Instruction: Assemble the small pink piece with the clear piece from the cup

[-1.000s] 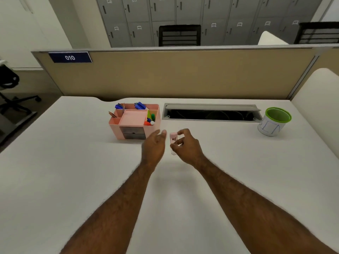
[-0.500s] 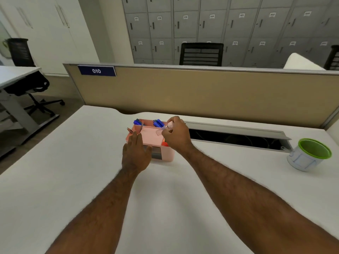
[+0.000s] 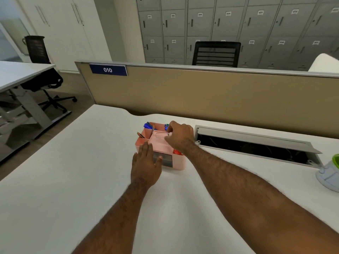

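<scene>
My right hand [image 3: 178,137] hovers over the flat top of the pink desk organizer [image 3: 176,165], its fingertips pinched on the small pink and clear piece [image 3: 159,135]. Only the faint clear end shows, left of the fingers; the pink end is hidden in the grip. My left hand [image 3: 146,165] lies flat and holds nothing, its fingers against the organizer's front left corner. The white cup with a green rim [image 3: 329,176] stands at the right edge of the desk, cut off by the frame.
The organizer holds blue pens, a pencil and coloured markers in its compartments. A grey cable tray with an open lid [image 3: 256,143] runs behind my right hand. A tan partition [image 3: 220,96] closes the far side of the white desk [image 3: 73,180].
My right hand has carried the piece from the bare desk up and over the organizer's top. My left hand has moved forward to the organizer's front. The view has tilted up and shifted left.
</scene>
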A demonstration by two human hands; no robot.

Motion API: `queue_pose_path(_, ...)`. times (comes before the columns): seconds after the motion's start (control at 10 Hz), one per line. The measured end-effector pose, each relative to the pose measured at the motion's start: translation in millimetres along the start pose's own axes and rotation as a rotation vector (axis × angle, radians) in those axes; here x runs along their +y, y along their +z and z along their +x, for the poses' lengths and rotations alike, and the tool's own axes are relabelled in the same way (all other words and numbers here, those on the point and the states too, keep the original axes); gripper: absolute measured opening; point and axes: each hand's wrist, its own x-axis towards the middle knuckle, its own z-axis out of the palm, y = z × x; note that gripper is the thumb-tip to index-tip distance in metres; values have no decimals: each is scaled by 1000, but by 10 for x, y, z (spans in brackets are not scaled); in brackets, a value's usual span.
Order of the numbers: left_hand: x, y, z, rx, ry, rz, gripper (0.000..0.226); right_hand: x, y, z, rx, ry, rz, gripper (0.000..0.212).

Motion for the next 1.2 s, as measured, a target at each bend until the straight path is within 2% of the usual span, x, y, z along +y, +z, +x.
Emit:
queue_pose_path(0.2, -10, 17, 9, 2, 0, -3, 75, 21, 187, -31, -42, -13, -114, 23)
queue_pose_path(0.4, -19, -10, 2, -11, 12, 15, 77, 28, -47, -108, -32, -57, -143, 51)
queue_pose_path(0.6, 59, -180, -18, -65, 13, 36, 80, 214, -385, -370, 99, -75, -96, 64)
queue_pose_path(0.8, 272, -312, -204, -105, -9, -11, 81, 552, -719, -795, 229, -49, -108, 58)
queue_pose_path(0.9, 495, -393, -313, -113, 32, -39, 75, 713, -943, -1041, 264, -12, -142, 51)
queue_pose_path(1.0, 705, -527, -399, -130, 107, -3, 72, 864, -1158, -1248, 257, 22, -182, 56)
queue_pose_path(1.2, 1167, -1007, -454, -45, 346, 11, 68, 902, -1844, -1463, 262, 95, -279, 66)
